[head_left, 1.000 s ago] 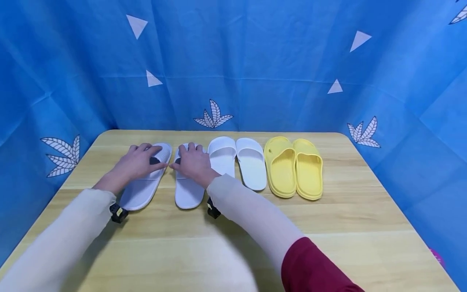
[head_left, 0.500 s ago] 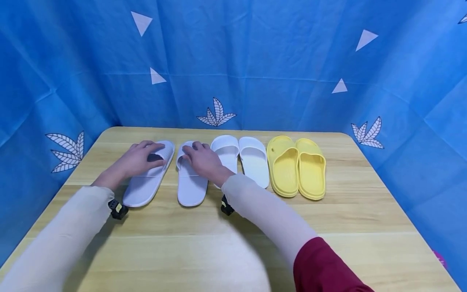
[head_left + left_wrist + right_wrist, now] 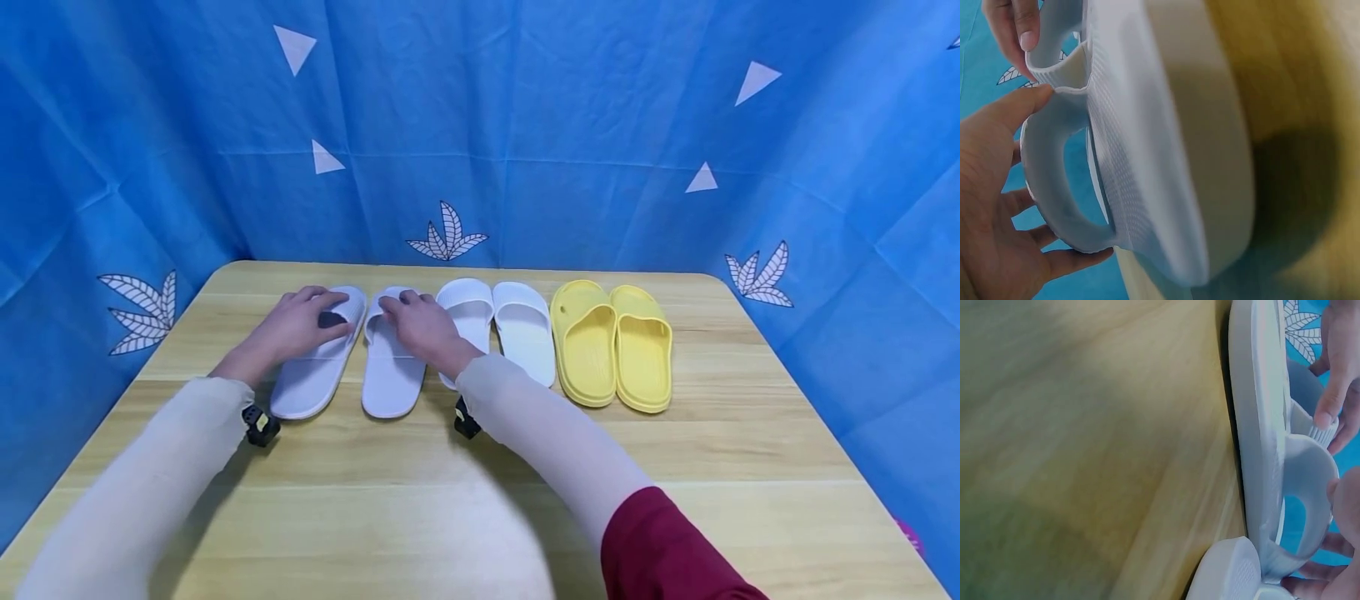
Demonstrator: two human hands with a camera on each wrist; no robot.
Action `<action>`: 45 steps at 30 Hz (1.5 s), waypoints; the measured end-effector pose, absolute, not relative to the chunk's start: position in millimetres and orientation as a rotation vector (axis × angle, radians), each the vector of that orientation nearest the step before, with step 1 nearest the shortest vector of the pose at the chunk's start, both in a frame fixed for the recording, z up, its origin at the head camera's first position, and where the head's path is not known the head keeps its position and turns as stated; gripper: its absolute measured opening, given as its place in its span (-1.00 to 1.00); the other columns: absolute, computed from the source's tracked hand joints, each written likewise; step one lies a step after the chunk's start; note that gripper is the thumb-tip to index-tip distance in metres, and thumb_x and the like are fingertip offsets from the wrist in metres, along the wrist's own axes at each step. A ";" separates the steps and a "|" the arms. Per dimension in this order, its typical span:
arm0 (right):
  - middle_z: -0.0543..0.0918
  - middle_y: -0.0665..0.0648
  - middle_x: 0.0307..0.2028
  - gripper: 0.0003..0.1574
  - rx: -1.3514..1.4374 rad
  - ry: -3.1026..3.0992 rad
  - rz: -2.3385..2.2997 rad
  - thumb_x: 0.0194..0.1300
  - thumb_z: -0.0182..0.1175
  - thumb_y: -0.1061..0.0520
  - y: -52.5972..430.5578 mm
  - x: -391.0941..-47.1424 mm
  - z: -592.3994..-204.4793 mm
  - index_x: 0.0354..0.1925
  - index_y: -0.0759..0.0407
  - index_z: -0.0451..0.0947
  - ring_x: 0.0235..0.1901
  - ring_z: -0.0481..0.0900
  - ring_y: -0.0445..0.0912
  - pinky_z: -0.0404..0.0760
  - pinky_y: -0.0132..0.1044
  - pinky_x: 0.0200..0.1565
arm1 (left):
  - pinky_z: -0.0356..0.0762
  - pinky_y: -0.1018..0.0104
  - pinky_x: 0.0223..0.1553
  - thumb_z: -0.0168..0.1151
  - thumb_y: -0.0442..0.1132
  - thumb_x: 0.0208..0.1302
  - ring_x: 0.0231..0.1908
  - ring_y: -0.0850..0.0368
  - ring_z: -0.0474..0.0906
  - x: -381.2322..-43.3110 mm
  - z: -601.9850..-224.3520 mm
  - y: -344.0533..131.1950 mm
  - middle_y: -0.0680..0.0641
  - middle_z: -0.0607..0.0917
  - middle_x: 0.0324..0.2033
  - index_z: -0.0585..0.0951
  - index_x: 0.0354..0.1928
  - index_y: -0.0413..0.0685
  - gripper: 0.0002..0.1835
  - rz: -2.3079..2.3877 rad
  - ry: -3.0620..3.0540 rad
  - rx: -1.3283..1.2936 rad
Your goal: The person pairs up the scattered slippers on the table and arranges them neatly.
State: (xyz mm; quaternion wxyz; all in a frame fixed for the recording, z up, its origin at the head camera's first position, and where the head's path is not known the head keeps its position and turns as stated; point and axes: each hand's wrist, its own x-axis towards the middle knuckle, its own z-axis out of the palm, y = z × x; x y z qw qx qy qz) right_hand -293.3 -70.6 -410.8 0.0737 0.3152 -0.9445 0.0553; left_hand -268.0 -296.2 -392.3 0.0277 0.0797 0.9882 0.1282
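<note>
A pale lavender slipper (image 3: 315, 383) lies at the left, turned slightly so its toe leans right. My left hand (image 3: 294, 327) spans its strap (image 3: 1044, 162), thumb on the right side and fingers round the left. Beside it, toes nearly together, is the matching lavender slipper (image 3: 393, 385), standing straighter. My right hand (image 3: 426, 330) grips its strap (image 3: 1311, 478) from the right, thumb on top and fingers at the far side. A narrow wedge of table shows between the two soles.
Right of my right hand stand a pair of white slippers (image 3: 525, 342), partly covered by that hand, then a pair of yellow slippers (image 3: 588, 358). All point toward the blue curtain (image 3: 570, 108) behind the wooden table (image 3: 360, 500).
The left lavender slipper has slid right with my left hand, narrowing the gap to its mate. My right hand shifted to the right side of its slipper's strap.
</note>
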 end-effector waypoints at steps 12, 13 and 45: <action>0.49 0.08 0.21 -0.56 0.906 -2.825 0.182 0.57 -0.16 -0.10 -72.2 -298.9 -410.3 0.30 -0.18 0.38 0.18 0.45 0.03 0.52 -0.13 0.13 | 0.17 -0.40 0.20 0.12 0.30 0.30 0.29 -0.45 0.07 -278.8 -393.3 -282.9 -0.37 0.16 0.38 0.28 0.45 0.02 -0.20 0.397 3.062 0.190; 0.49 0.08 0.21 -0.57 0.897 -2.822 0.177 0.57 -0.16 -0.11 -72.1 -299.0 -410.3 0.30 -0.19 0.39 0.16 0.46 0.04 0.54 -0.13 0.10 | 0.16 -0.40 0.21 0.12 0.30 0.30 0.29 -0.45 0.07 -279.3 -393.3 -281.9 -0.37 0.16 0.38 0.28 0.45 0.02 -0.20 0.400 3.062 0.191; 0.52 0.02 0.12 -0.54 0.948 -2.703 -0.021 0.51 -0.06 -0.15 -67.9 -302.0 -415.7 0.31 -0.20 0.35 0.08 0.46 0.01 0.49 -0.05 0.11 | 0.03 -0.48 0.16 0.03 0.26 0.39 0.30 -0.44 0.09 -277.0 -391.9 -275.8 -0.32 0.33 0.33 0.38 0.38 -0.02 -0.31 0.015 3.186 0.384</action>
